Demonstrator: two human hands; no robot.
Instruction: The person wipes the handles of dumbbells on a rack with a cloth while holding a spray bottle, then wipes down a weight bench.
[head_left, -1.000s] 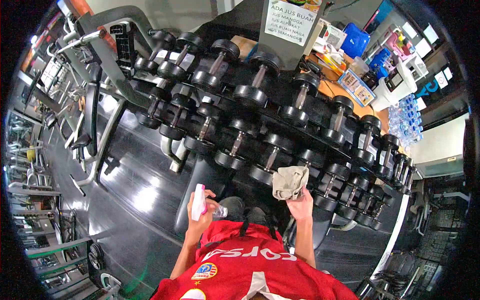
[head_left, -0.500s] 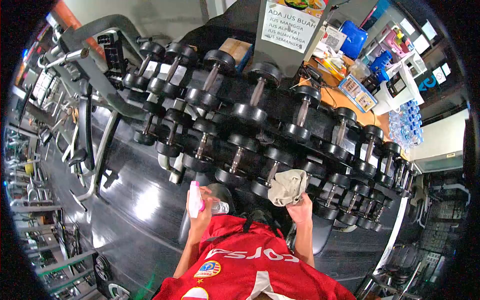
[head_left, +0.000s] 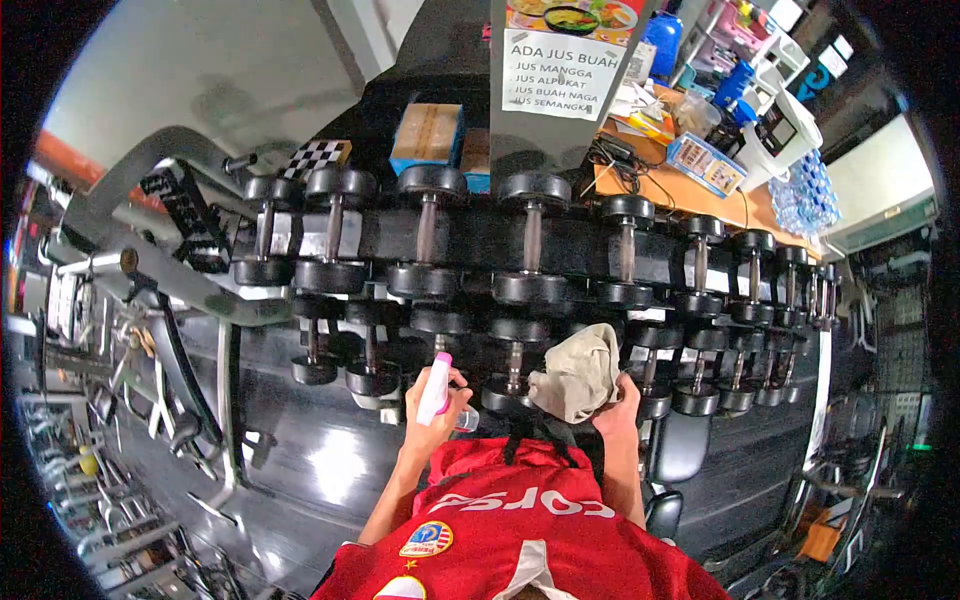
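My left hand (head_left: 436, 412) is wrapped round a spray bottle (head_left: 434, 388) with a white and pink head; its clear body shows partly below the fingers. A crumpled grey-beige cloth (head_left: 578, 374) is gripped by my right hand (head_left: 617, 402), held up in front of the lower row of dumbbells. Behind the spray head stands a black dumbbell (head_left: 440, 319) on the lower tier. Another dumbbell (head_left: 514, 362) lies between my two hands, close to the cloth's left edge.
Black dumbbells fill the upper tier of the rack (head_left: 470, 238). Boxes (head_left: 427, 135) and a pillar with a paper sign (head_left: 556, 72) stand behind it. An orange-topped table (head_left: 655, 195) with bottles is at right, a gym machine (head_left: 190, 300) at left, a padded bench (head_left: 683, 448) at lower right.
My view has turned, so the rack now lies level across it. The spray bottle has moved right and slightly up, nearer the lower dumbbells; the cloth stays in my right hand.
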